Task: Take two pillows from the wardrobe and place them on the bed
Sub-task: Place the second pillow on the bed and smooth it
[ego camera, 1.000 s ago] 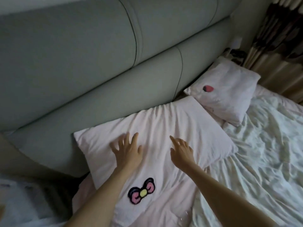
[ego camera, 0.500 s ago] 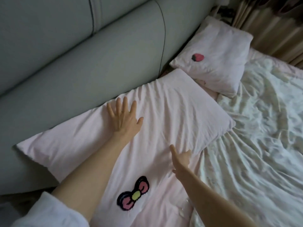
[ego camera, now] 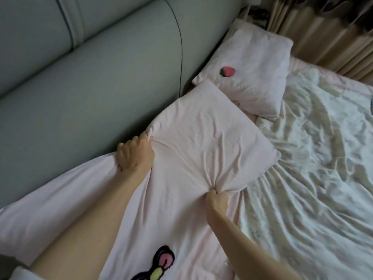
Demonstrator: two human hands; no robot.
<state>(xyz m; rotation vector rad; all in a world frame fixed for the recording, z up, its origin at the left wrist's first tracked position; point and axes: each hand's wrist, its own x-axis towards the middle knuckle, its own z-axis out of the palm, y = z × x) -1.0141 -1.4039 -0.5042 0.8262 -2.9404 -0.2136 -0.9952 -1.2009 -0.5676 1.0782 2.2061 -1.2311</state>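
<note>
Fabric alone may slide off the filling; left hand (ego camera: 134, 152) and right hand (ego camera: 217, 201) each clench bunched cover of the near pillow (ego camera: 207, 134).

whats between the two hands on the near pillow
In the head view, only bunched, creased pink pillowcase of the bow-print pillow lies between the left hand and right hand; both grip it.

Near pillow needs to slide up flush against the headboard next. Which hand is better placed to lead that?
Left, probably. The left hand grips the near pillow at its edge along the headboard. The right hand pinches the opposite edge, by the sheet.
</note>
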